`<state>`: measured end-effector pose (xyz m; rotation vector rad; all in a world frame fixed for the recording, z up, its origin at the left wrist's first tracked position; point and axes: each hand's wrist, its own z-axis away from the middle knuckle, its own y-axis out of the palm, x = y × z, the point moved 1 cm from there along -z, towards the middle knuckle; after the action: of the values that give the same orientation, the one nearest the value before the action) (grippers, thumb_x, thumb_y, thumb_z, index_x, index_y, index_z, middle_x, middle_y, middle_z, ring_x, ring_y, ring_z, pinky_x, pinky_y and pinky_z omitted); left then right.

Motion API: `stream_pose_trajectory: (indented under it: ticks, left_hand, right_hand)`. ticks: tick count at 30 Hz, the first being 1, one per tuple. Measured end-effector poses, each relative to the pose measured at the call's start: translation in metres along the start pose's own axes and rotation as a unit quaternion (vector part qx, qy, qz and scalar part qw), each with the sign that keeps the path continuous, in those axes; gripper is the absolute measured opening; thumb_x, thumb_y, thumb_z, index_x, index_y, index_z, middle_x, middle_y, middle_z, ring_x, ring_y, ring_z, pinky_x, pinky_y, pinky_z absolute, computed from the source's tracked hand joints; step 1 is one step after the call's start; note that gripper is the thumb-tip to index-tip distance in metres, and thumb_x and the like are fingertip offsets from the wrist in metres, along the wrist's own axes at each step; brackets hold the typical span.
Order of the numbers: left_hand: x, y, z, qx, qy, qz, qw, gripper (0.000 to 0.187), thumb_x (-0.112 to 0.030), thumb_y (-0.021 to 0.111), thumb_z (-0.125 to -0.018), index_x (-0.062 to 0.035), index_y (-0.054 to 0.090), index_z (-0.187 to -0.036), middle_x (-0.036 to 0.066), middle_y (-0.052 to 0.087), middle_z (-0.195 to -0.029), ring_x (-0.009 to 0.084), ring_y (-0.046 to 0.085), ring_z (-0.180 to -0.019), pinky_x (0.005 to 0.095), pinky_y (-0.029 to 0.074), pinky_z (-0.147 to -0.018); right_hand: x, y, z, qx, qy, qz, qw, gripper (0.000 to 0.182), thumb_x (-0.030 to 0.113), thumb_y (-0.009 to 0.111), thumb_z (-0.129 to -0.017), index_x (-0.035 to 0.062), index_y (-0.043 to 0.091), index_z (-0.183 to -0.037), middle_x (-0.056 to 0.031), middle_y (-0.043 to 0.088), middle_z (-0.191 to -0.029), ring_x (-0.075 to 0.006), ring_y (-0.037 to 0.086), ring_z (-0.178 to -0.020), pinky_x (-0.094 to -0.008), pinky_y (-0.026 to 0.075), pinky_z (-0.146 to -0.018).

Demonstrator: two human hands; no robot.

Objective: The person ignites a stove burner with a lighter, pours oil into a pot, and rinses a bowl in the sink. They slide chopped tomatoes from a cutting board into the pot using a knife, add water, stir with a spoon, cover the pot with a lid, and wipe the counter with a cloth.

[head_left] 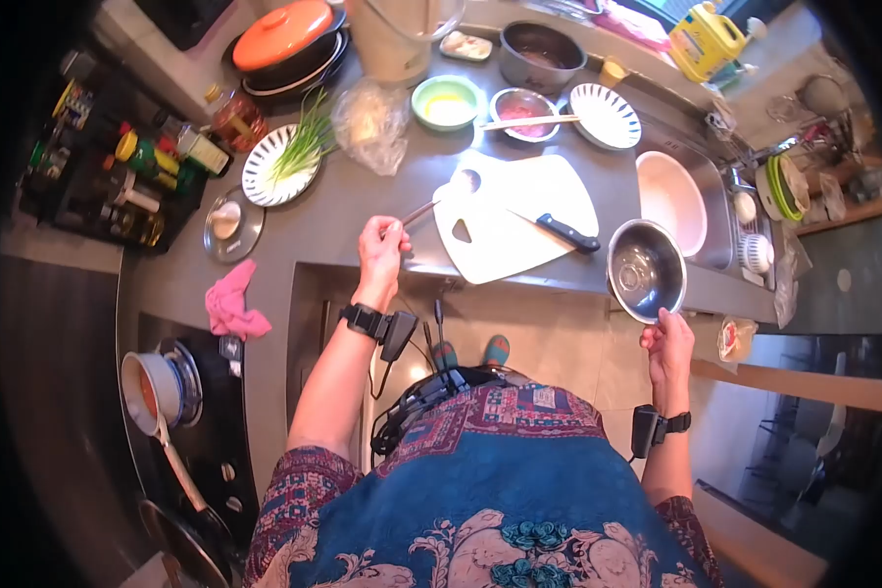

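Observation:
My left hand [380, 260] is closed on the handle of a long-handled spoon [468, 180], whose round head reaches over the upper left of a white cutting board [500, 250]. Between the thumb and fingers of my right hand [668, 345] is the rim of a steel bowl [645, 272]. The bowl is tilted towards me, its shiny inside showing, near the counter's front edge and the sink. A knife with a black handle [568, 232] lies across the board.
Behind the board stand a green bowl [448, 103], a steel bowl with reddish food [525, 113] under chopsticks, and a striped plate [606, 116]. A pink basin [671, 201] sits in the sink. Green stalks [302, 147] lie on another plate. A saucepan [153, 392] is on the stove.

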<state>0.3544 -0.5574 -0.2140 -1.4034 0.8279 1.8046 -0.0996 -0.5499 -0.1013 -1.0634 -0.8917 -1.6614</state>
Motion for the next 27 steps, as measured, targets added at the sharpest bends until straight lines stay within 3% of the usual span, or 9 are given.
stream_pose_trajectory:
  ticks: [6,12,17,24,26,27]
  left_hand:
    - [0.003,0.024,-0.006,0.049,0.047,0.008,0.998,0.006,-0.012,0.058,-0.096,-0.0056,0.058,-0.098,0.001,0.057,-0.076,0.0087,0.054,-0.068,0.0225,0.045,-0.06]
    - [0.005,0.068,-0.006,0.088,0.081,-0.077,0.99,0.009,-0.011,0.056,-0.095,-0.0023,0.057,-0.096,0.001,0.057,-0.073,0.0087,0.054,-0.064,0.0238,0.045,-0.059]
    - [0.013,0.101,-0.009,0.074,0.062,-0.145,0.985,0.011,-0.013,0.055,-0.096,-0.0014,0.057,-0.097,0.001,0.057,-0.07,0.0082,0.053,-0.061,0.0244,0.046,-0.056]
    - [0.029,0.131,-0.004,0.033,0.079,-0.28,0.956,0.011,-0.012,0.061,-0.093,-0.0016,0.063,-0.093,-0.003,0.056,-0.072,0.0061,0.049,-0.064,0.0231,0.041,-0.056]
    - [0.025,0.141,0.001,0.001,0.061,-0.381,0.923,0.018,-0.01,0.069,-0.085,0.0001,0.065,-0.099,0.005,0.063,-0.079,0.0155,0.057,-0.07,0.0316,0.047,-0.066]
    - [0.006,0.156,0.013,-0.03,0.128,-0.549,0.825,0.028,-0.01,0.073,-0.08,-0.0004,0.065,-0.106,0.009,0.066,-0.092,0.022,0.061,-0.082,0.0358,0.049,-0.075]
  right_hand:
    - [0.018,-0.032,-0.022,-0.05,-0.019,-0.035,0.998,0.012,0.011,0.06,-0.093,0.0029,0.059,-0.085,-0.005,0.061,-0.07,-0.0129,0.06,-0.053,-0.0253,0.05,-0.044]
    - [0.05,-0.091,-0.079,-0.09,-0.012,-0.021,0.996,0.014,0.015,0.062,-0.091,0.0032,0.059,-0.085,-0.006,0.061,-0.069,-0.0141,0.061,-0.053,-0.0264,0.051,-0.044]
    - [0.078,-0.175,-0.18,-0.133,-0.041,0.086,0.987,0.013,0.012,0.062,-0.09,0.0008,0.059,-0.084,-0.0096,0.064,-0.07,-0.0148,0.062,-0.051,-0.0272,0.052,-0.043]
    - [0.106,-0.227,-0.307,-0.091,-0.001,-0.012,0.996,0.014,0.013,0.063,-0.09,0.0008,0.06,-0.085,-0.0096,0.064,-0.072,-0.0146,0.063,-0.055,-0.026,0.053,-0.044]
    - [0.108,-0.241,-0.345,-0.063,0.025,-0.029,0.997,0.014,0.013,0.063,-0.09,0.0007,0.06,-0.085,-0.0097,0.064,-0.073,-0.0147,0.063,-0.055,-0.0257,0.052,-0.044]
    - [0.111,-0.244,-0.359,-0.044,0.033,-0.006,0.998,0.014,0.013,0.063,-0.091,0.0006,0.06,-0.085,-0.0096,0.064,-0.073,-0.0146,0.063,-0.055,-0.0259,0.052,-0.044]
